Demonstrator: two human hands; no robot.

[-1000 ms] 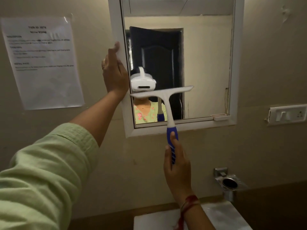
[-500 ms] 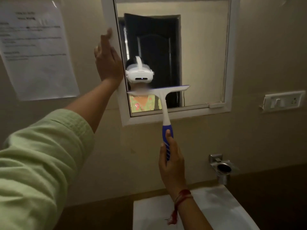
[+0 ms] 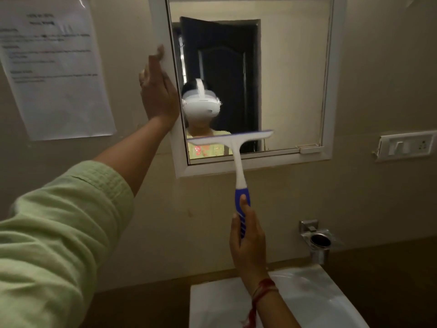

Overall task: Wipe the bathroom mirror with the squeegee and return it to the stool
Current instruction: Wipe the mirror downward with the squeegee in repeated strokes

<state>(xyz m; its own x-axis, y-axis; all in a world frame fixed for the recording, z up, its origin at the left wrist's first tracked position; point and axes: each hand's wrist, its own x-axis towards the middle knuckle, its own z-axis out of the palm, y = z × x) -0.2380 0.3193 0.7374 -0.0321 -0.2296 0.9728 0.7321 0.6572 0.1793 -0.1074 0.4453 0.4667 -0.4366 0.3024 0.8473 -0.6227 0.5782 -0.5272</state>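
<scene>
The white-framed mirror [image 3: 335, 91] hangs on the beige wall. My right hand [image 3: 248, 242] grips the blue handle of the white squeegee [image 3: 233, 140]. Its blade lies slightly tilted across the lower left of the glass, close above the bottom frame. My left hand [image 3: 158, 91] presses flat with straight fingers against the mirror's left frame. The stool is out of view.
A printed paper sheet [image 3: 54, 72] is taped to the wall at left. A switch plate [image 3: 405, 146] sits right of the mirror. Below are a metal holder [image 3: 316, 240] and a white basin [image 3: 314, 299].
The squeegee blade has slid down the glass toward the bottom frame, my right hand following. My left hand stays on the left frame.
</scene>
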